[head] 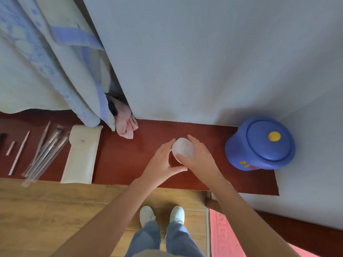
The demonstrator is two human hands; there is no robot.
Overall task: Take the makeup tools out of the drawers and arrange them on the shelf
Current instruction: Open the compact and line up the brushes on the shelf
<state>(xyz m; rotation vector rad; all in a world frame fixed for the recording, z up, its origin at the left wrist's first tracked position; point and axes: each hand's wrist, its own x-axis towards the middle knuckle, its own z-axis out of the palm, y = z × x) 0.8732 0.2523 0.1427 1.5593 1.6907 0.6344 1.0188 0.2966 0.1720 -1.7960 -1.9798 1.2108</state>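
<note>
**Frosted case held over the shelf**

At the centre of the frame a frosted egg-shaped case [182, 148], translucent white and smooth, sits just above the shelf [120, 160], a long plank of glossy red-brown wood; the right hand [200, 158] curls over it, thumb pressed on its near side; the left hand [163, 160] lies relaxed with straight fingers touching the case's left flank, thumb stretched out below. The shelf runs along a plain grey-white wall [204, 52]; pale wood-plank floor [46, 210] lies beneath, with a pink rug [226, 238] at lower right. At the left end lie thin brushes in clear sleeves [46, 154], slim pink sticks [19, 153] and a flat cream pouch [81, 154] with a snap flap; at the right stands a round blue plastic jar [259, 143] with a yellow knob. A quilted cream-and-blue cover [46, 62] hangs over the upper left; a crumpled pink cloth [126, 123] rests on the shelf below it.
</note>
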